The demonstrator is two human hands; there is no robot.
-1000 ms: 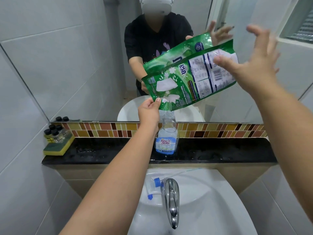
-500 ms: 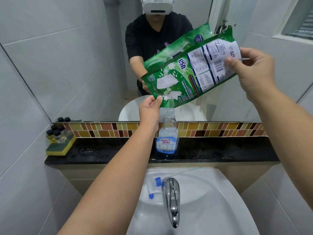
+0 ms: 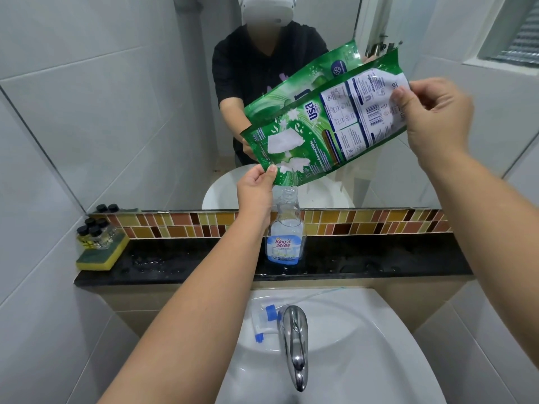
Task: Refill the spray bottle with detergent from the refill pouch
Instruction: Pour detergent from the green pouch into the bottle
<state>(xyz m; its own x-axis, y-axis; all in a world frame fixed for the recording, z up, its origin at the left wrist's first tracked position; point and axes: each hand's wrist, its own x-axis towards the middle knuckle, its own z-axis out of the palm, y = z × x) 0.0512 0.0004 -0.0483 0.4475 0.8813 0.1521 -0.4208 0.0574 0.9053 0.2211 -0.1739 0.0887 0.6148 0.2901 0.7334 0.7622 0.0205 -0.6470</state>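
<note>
Head view
Pouch: the green printed plastic refill pouch (image 3: 329,126) is tilted, its lower corner just above the open neck of the clear plastic spray bottle (image 3: 284,228).
Left hand: the left hand (image 3: 255,189) pinches the pouch's lower corner between thumb and fingers.
Right hand: the right hand (image 3: 434,118) grips the raised upper end, fingers curled.
Bottle: upright on the black stone ledge (image 3: 379,260), below the mirror.
Spray head: the blue-and-white trigger head (image 3: 264,322) lies in the white sink (image 3: 364,360), beside the chrome tap (image 3: 296,342).
Ledge, left end: a yellow-green sponge (image 3: 102,253) carries small black-capped bottles (image 3: 93,233).
</note>
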